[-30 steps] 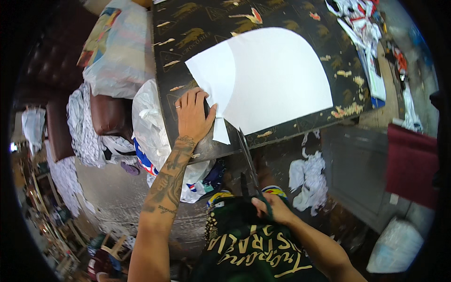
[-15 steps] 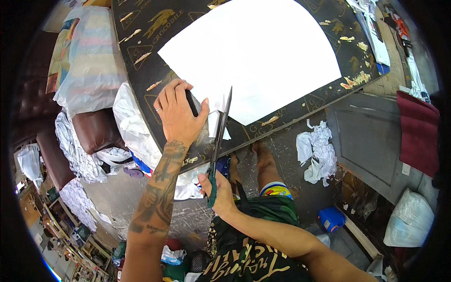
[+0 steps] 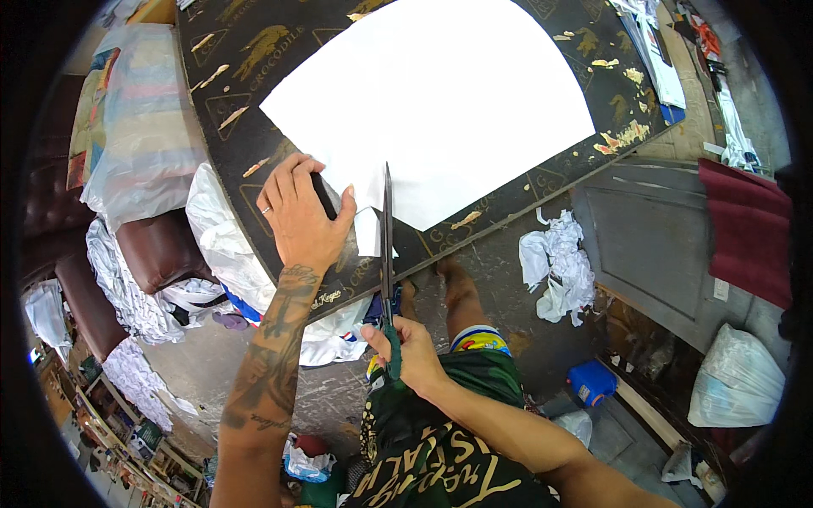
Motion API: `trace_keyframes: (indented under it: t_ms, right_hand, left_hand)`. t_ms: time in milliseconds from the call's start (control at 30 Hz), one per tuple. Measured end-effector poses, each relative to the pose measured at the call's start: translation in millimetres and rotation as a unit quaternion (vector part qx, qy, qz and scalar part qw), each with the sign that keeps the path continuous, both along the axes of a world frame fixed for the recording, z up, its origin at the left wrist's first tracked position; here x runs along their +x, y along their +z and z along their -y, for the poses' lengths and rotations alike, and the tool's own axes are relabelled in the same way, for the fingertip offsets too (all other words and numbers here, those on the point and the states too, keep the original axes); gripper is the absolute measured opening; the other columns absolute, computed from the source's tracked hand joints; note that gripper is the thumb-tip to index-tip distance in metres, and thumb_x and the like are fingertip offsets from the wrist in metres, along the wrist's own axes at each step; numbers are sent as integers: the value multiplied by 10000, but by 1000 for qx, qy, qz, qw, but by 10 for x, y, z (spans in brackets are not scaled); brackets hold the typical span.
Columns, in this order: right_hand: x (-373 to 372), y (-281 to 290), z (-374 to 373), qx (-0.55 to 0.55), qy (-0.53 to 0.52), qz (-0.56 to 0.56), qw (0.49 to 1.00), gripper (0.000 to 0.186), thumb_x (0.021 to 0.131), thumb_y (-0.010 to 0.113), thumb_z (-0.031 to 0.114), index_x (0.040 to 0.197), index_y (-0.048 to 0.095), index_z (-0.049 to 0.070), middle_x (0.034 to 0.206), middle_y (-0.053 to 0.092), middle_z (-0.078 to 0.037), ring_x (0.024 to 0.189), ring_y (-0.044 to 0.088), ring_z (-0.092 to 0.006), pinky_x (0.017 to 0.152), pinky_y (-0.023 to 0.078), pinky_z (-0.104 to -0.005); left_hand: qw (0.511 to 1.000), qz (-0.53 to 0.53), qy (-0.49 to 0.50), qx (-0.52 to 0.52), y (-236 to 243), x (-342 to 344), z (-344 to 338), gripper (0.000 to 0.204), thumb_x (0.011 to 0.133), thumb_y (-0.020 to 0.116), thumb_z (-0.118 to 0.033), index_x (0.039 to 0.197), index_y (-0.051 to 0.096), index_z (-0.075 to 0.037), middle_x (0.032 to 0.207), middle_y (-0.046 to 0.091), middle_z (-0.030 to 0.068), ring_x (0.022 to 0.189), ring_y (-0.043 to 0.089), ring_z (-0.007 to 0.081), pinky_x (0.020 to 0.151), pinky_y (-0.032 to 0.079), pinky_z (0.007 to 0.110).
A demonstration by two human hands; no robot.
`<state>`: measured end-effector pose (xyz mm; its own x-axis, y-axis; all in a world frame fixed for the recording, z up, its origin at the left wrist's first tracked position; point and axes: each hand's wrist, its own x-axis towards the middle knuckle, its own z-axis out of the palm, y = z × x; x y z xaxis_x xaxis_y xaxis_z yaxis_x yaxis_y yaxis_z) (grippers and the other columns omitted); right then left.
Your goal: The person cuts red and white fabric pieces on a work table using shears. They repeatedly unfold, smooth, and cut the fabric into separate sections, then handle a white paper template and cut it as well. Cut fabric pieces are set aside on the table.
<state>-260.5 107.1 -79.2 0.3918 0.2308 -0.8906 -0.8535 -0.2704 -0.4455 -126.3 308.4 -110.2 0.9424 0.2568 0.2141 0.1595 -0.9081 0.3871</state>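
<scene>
White sheet material (image 3: 440, 102), paper or cloth, is spread over a dark patterned tabletop (image 3: 246, 51). My left hand (image 3: 301, 212) presses at its near left edge, closed around a dark block (image 3: 324, 196) that shows between fingers and thumb. Long dark scissors (image 3: 387, 245) with green-wrapped handles are in my right hand (image 3: 411, 356), below the table's near edge. Their blades point away from me and look nearly closed, with the tips over the sheet. Beside the blades, a narrow cut flap (image 3: 367, 230) of the white material hangs toward the table edge.
Crumpled white scraps (image 3: 559, 262) lie on the floor right of my legs. A blue container (image 3: 591, 383) and a stuffed plastic bag (image 3: 737, 377) stand farther right. Large plastic bags (image 3: 144, 127) and a brown padded seat (image 3: 161, 245) are at the left. The table edge has chipped patches.
The whole view has shifted a little, moving the table leftward in it. The scissors have turned to point more straight ahead. My left hand stays on the block.
</scene>
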Motion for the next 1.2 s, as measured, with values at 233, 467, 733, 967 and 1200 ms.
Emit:
trace_keyframes:
  t_ms: [233, 467, 733, 967, 1200]
  right_hand:
    - [399, 124, 126, -48, 59, -13, 997, 449, 944, 842, 483, 862, 679, 73, 682, 589, 40, 594, 561, -54, 539, 428, -229]
    - [830, 238, 201, -44, 59, -5, 997, 656, 875, 843, 628, 655, 549, 85, 624, 557, 10, 600, 550, -93, 568, 436, -287]
    - [1378, 303, 265, -41, 118, 75, 989, 484, 939, 838, 504, 776, 634, 96, 641, 572, 34, 552, 542, -64, 503, 412, -249]
    - [1971, 397, 294, -34, 148, 57, 987, 534, 897, 861, 554, 741, 630, 98, 629, 582, 22, 565, 568, -71, 529, 435, -245]
    - [2503, 323, 287, -69, 232, 66, 968, 685, 822, 840, 709, 726, 642, 61, 663, 621, -19, 588, 598, -131, 601, 500, -313]
  left_hand:
    - [1000, -3, 4, -1, 17, -9, 0, 507, 858, 785, -362, 1244, 595, -94, 1375, 546, 103, 1343, 465, 333, 1136, 296, 528]
    - [1000, -7, 7, -11, 53, 16, 16, 507, 846, 783, -358, 1228, 599, -81, 1365, 540, 111, 1335, 476, 335, 1125, 303, 540]
    - [999, -19, 13, -23, 121, 63, 9, 533, 819, 801, -294, 1243, 578, -60, 1352, 555, 132, 1313, 487, 360, 1120, 312, 520]
    - [999, -42, 18, -27, 155, 62, 34, 534, 810, 797, -308, 1231, 580, -61, 1347, 549, 142, 1301, 488, 368, 1118, 307, 537]
    - [997, -72, 20, -19, 143, 42, 4, 559, 826, 779, -364, 1259, 570, -77, 1337, 542, 123, 1323, 491, 351, 1122, 308, 553]
